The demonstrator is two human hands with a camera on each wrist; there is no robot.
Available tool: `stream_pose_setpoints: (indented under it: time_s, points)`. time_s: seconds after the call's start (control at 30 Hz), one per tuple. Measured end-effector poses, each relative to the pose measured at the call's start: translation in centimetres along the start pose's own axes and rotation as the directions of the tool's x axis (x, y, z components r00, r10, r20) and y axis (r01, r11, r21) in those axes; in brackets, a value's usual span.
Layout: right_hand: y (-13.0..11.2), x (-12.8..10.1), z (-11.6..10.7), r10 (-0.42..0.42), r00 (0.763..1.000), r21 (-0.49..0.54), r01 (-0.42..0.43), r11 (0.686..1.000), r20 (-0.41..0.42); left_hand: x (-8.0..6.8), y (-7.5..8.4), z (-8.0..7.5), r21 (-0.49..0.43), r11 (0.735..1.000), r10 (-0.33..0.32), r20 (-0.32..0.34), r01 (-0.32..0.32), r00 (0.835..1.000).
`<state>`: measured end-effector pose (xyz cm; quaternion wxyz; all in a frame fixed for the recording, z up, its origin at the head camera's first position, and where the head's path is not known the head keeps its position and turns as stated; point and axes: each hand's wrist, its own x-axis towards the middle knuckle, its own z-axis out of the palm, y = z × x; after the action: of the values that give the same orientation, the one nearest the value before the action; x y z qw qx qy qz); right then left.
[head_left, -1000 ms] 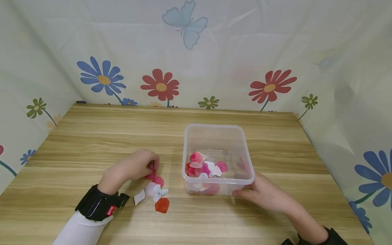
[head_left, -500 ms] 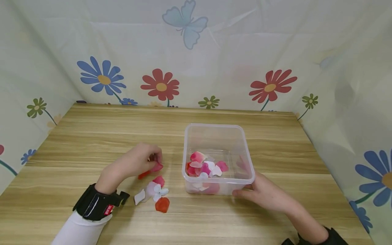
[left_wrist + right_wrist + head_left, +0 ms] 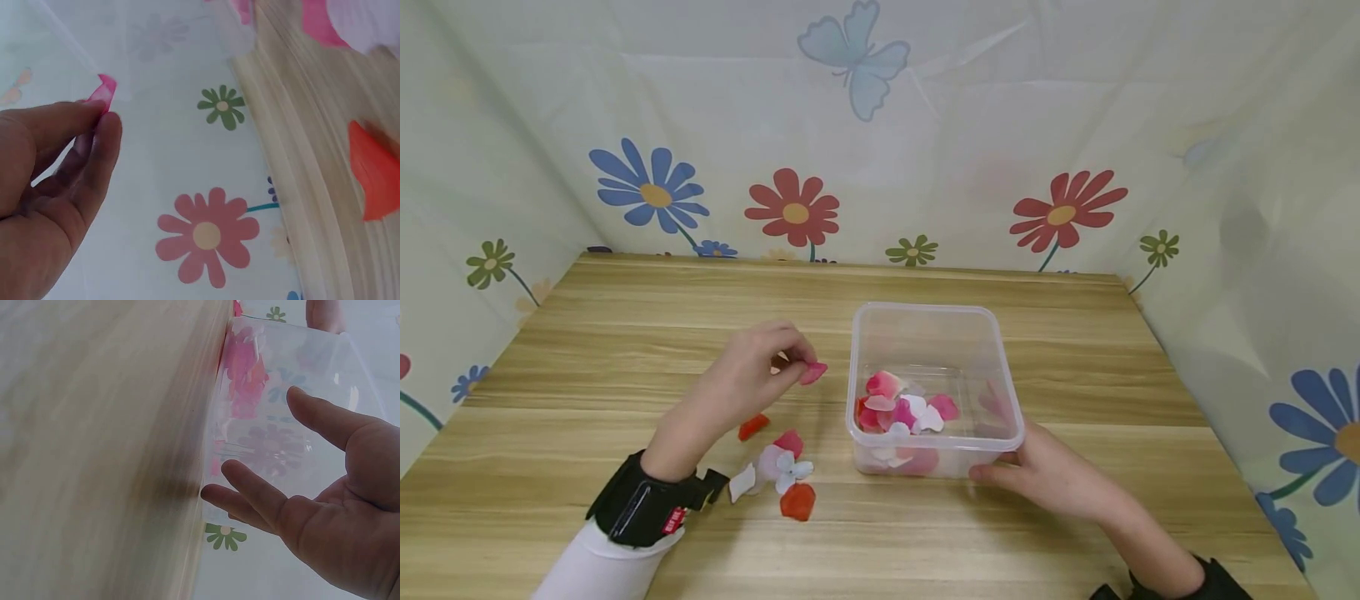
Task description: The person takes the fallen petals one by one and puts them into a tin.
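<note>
My left hand (image 3: 760, 367) is raised above the wooden table (image 3: 625, 333) and pinches a pink petal (image 3: 814, 372) between thumb and fingers, just left of a clear plastic box (image 3: 1009, 392). The left wrist view shows the same pink petal (image 3: 104, 91) at the fingertips (image 3: 106, 128). Several pink, red and white petals (image 3: 902, 410) lie inside the box. My right hand (image 3: 1037, 475) rests with straight fingers against the box's near right corner; in the right wrist view its fingers (image 3: 262, 490) touch the clear box wall (image 3: 281, 394).
Loose petals lie on the table below my left hand: a red one (image 3: 752, 427), a pink and white cluster (image 3: 778, 467), an orange-red one (image 3: 797, 502). Flower-printed cloth (image 3: 880, 150) walls the table at the back and sides.
My left hand lifted a pink petal from the pile and carried it up and right toward the box. A red petal now lies uncovered. The right hand stayed still.
</note>
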<state>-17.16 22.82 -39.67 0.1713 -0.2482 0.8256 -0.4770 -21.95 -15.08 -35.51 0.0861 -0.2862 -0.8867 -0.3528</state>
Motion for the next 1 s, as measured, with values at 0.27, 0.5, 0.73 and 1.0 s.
stream_pose_setpoints:
  time_s: [0.27,0.5,0.73,1.0]
  points:
    - [-0.1,0.0,0.0,0.008,1.0,-0.002,-0.008,1.0,-0.003,0.4,2.2,0.4,-0.05,0.993,0.094,-0.267,-0.111,0.959]
    - [0.1,0.0,0.0,0.012,1.0,0.021,-0.012,1.0,-0.002,0.8,3.8,1.2,-0.094,0.965,0.206,-0.296,-0.243,0.933]
    - [0.2,0.0,0.1,0.002,1.0,0.021,-0.002,1.0,-0.003,0.9,5.0,2.1,-0.125,0.942,0.282,-0.212,-0.312,0.936]
    - [0.2,0.0,0.0,-0.014,1.0,0.029,0.014,0.999,0.002,1.0,5.1,2.8,-0.157,0.921,0.334,-0.15,-0.356,0.931]
